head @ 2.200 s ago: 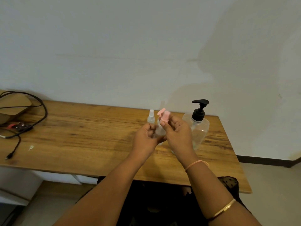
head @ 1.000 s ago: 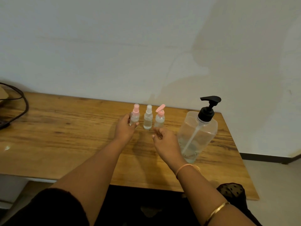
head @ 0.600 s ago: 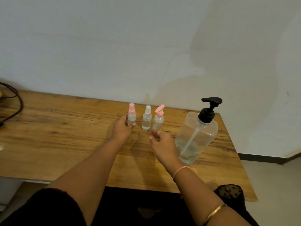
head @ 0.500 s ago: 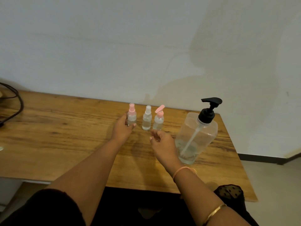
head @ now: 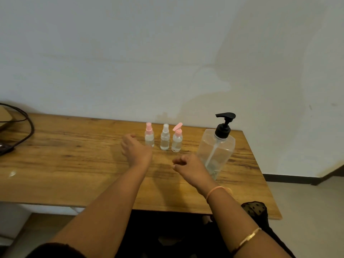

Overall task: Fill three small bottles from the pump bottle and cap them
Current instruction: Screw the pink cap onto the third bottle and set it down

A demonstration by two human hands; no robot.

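Note:
Three small clear bottles stand upright in a row near the table's back edge: one with a pink spray top (head: 149, 135), one with a white spray top (head: 165, 137), and one whose pink flip cap (head: 177, 137) stands raised. The large clear pump bottle (head: 216, 151) with a black pump stands to their right, nearly empty. My left hand (head: 135, 149) hovers just left of the pink spray bottle, fingers loosely curled, holding nothing. My right hand (head: 188, 165) hangs in front of the flip-cap bottle, also loosely curled and empty.
The wooden table (head: 74, 161) runs along a white wall. A black cable (head: 28, 131) loops at the far left beside a brown box edge. The table's right end sits just past the pump bottle, with floor beyond.
My left hand has let go of the pink spray bottle and drawn back a little to the left. My right hand has pulled slightly toward me. All bottles stay standing.

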